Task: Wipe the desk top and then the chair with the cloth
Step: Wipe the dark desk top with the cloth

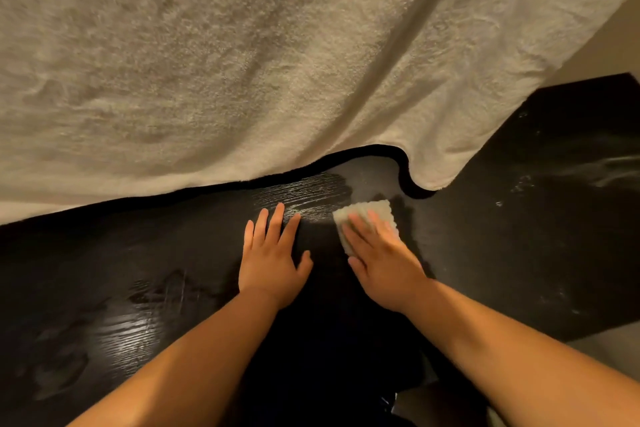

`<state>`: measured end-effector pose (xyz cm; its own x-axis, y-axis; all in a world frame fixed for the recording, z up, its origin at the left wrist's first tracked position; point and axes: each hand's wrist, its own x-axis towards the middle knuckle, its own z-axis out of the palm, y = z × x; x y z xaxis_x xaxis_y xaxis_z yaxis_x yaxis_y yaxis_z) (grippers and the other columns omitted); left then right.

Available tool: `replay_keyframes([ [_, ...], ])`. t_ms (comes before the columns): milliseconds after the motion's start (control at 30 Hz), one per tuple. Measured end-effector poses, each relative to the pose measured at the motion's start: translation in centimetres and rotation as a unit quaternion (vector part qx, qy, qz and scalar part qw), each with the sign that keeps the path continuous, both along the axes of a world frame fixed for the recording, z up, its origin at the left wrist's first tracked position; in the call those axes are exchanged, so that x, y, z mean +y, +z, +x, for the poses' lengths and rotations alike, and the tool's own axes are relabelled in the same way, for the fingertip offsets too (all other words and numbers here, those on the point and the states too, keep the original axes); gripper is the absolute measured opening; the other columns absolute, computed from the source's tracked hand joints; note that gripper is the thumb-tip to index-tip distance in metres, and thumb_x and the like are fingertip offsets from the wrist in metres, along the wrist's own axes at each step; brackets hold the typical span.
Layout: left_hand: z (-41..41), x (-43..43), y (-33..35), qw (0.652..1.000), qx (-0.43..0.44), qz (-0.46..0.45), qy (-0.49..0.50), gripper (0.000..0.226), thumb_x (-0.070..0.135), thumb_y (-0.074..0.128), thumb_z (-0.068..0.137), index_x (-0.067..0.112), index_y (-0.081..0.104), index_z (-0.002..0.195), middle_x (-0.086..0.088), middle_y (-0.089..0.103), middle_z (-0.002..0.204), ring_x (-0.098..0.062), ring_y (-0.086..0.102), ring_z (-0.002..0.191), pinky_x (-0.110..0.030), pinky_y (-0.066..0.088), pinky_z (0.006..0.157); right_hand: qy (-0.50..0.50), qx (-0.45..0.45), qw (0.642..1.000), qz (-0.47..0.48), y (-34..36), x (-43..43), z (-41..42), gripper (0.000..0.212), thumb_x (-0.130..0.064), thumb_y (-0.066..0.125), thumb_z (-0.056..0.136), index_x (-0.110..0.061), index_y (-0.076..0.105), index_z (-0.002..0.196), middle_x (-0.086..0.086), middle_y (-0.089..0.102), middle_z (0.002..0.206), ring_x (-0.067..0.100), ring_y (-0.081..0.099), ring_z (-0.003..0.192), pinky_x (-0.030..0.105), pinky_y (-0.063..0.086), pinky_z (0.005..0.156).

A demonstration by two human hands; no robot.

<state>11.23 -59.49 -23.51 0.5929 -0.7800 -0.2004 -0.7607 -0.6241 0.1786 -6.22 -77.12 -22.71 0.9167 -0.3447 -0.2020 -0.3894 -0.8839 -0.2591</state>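
Now cloth (363, 224) under flat right hand (379, 258) fingers; left hand (273, 258) spread on desk top (173, 270).

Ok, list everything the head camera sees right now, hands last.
desk top: one, black wood grain with wet streaks, across the lower frame.
cloth: one, white, folded, on the desk top under the right fingers.
blanket: one, beige, fluffy, fills the upper frame and hides the desk top's far side.
wall: one strip, beige, upper right.
floor: one pale patch, lower right, past the desk edge.
left hand: flat on the bare desk top, fingers spread.
right hand: straight fingers pressing the cloth.
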Motion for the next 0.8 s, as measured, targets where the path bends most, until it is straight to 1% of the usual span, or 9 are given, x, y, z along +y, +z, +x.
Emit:
replay_keyframes([
  [100, 0.1, 0.1, 0.0, 1.0, 0.001, 0.003, -0.001, 0.079, 0.066, 0.03, 0.096, 0.033, 0.015, 0.167, -0.001, -0.003, 0.176, -0.029, -0.009, 0.161, -0.052, -0.004, 0.13, 0.099, -0.021, 0.995, -0.009, -0.5, 1.8, -0.3, 0.065, -0.05, 0.037, 0.103, -0.021, 0.029, 0.161, 0.0, 0.015, 0.17, 0.028, 0.002, 0.158, 0.046, 0.007, 0.128],
  [167, 0.1, 0.1, 0.1, 1.0, 0.001, 0.005, 0.001, 0.078, 0.065, 0.03, 0.097, 0.032, 0.017, 0.166, 0.0, -0.002, 0.176, -0.029, -0.008, 0.161, -0.052, -0.003, 0.13, 0.143, -0.027, 0.988, -0.043, -0.3, 0.2, 0.1, 0.065, -0.049, 0.041, 0.103, -0.019, 0.033, 0.159, 0.003, 0.022, 0.169, 0.027, 0.01, 0.157, 0.047, 0.014, 0.127],
  [267, 0.1, 0.0, 0.1, 1.0, 0.003, 0.005, 0.002, 0.076, 0.064, 0.031, 0.098, 0.034, 0.016, 0.166, 0.001, -0.002, 0.176, -0.028, -0.008, 0.161, -0.051, -0.004, 0.13, 0.029, -0.02, 0.999, -0.017, -0.3, -4.2, 0.5, 0.069, -0.05, 0.045, 0.099, -0.02, 0.032, 0.159, 0.003, 0.026, 0.167, 0.031, 0.019, 0.155, 0.052, 0.03, 0.12],
  [433, -0.1, 0.0, 0.0, 1.0, 0.001, -0.001, 0.007, 0.075, 0.063, 0.032, 0.097, 0.034, 0.02, 0.165, 0.001, 0.001, 0.176, -0.027, -0.006, 0.162, -0.05, -0.003, 0.131, -0.106, -0.007, 0.994, 0.019, -0.2, -3.6, 1.9, 0.067, -0.049, 0.037, 0.101, -0.024, 0.022, 0.16, 0.004, 0.017, 0.169, 0.035, 0.006, 0.157, 0.057, 0.02, 0.124],
  [500, -0.1, 0.0, -0.1, 1.0, 0.002, -0.004, 0.013, 0.076, 0.063, 0.035, 0.096, 0.034, 0.021, 0.165, 0.001, 0.002, 0.176, -0.027, -0.005, 0.162, -0.05, -0.003, 0.131, -0.037, -0.009, 0.999, 0.023, 0.0, -0.9, 2.1, 0.066, -0.054, 0.027, 0.102, -0.025, 0.023, 0.162, 0.003, 0.016, 0.17, 0.033, 0.002, 0.157, 0.056, 0.017, 0.125],
  [567, -0.2, -0.1, -0.2, 1.0, 0.0, -0.013, 0.019, 0.076, 0.062, 0.038, 0.095, 0.033, 0.025, 0.164, 0.001, 0.005, 0.176, -0.027, -0.002, 0.162, -0.051, -0.001, 0.131, 0.069, 0.012, 0.997, 0.022, -0.1, 0.9, 1.6, 0.067, -0.057, 0.02, 0.103, -0.026, 0.019, 0.163, -0.003, 0.006, 0.171, 0.026, -0.009, 0.157, 0.05, 0.003, 0.128],
  [633, -0.3, -0.1, -0.2, 1.0, -0.006, -0.014, 0.024, 0.076, 0.061, 0.04, 0.095, 0.031, 0.028, 0.164, 0.001, 0.008, 0.175, -0.029, 0.002, 0.161, -0.052, 0.003, 0.131, 0.121, 0.015, 0.992, 0.043, -0.1, 0.1, 1.3, 0.066, -0.057, 0.023, 0.104, -0.029, 0.017, 0.163, -0.008, 0.001, 0.171, 0.021, -0.011, 0.157, 0.043, -0.005, 0.126],
  [733, -0.3, -0.4, 0.2, 1.0, -0.011, -0.003, 0.025, 0.076, 0.059, 0.043, 0.097, 0.03, 0.024, 0.165, -0.001, 0.01, 0.175, -0.031, 0.006, 0.161, -0.053, 0.007, 0.13, 0.139, -0.002, 0.99, -0.035, -0.8, -3.4, 1.6, 0.067, -0.053, 0.029, 0.103, -0.021, 0.026, 0.161, 0.001, 0.022, 0.169, 0.026, 0.014, 0.156, 0.044, 0.011, 0.127],
  [800, -0.3, -0.6, 0.4, 0.999, -0.001, -0.004, 0.035, 0.077, 0.057, 0.048, 0.097, 0.031, 0.023, 0.165, -0.002, 0.011, 0.175, -0.031, 0.007, 0.161, -0.052, 0.007, 0.131, 0.076, 0.018, 0.996, -0.045, -0.6, -6.2, 2.1, 0.07, -0.052, 0.026, 0.102, -0.019, 0.018, 0.162, 0.004, 0.019, 0.169, 0.03, 0.014, 0.155, 0.047, 0.016, 0.126],
])
